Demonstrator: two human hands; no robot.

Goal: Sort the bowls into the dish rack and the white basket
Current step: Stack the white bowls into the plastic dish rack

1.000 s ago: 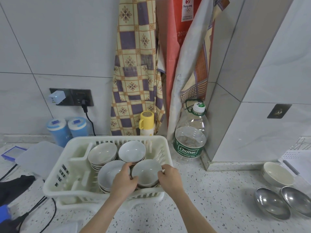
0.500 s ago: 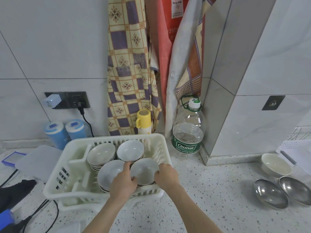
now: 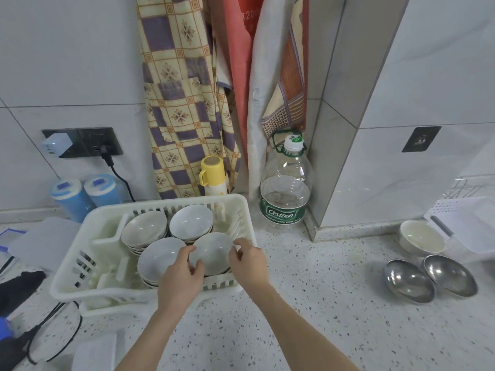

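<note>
A white plastic dish rack (image 3: 80, 266) stands at the left of the speckled counter with stacks of pale ceramic bowls in it. Both hands are at the front-right stack. My left hand (image 3: 180, 275) pinches the near-left rim of its top bowl (image 3: 214, 254). The loosely curled fingertips of my right hand (image 3: 249, 263) are at that bowl's right rim. At the far right, a cream bowl (image 3: 420, 238) and two steel bowls (image 3: 408, 281) (image 3: 451, 274) sit on the counter beside a white basket (image 3: 460, 223).
A large water bottle (image 3: 286, 188) and a yellow flask (image 3: 214, 175) stand behind the rack, under hanging aprons. Two blue canisters (image 3: 85, 194), a plugged-in cable (image 3: 120, 178) and dark cords (image 3: 40, 330) lie at the left. A wall corner juts out at the right.
The view has tilted down slightly. The bowl stays on the front-right stack, and my right hand's fingers have loosened and drawn back a little from its rim.
</note>
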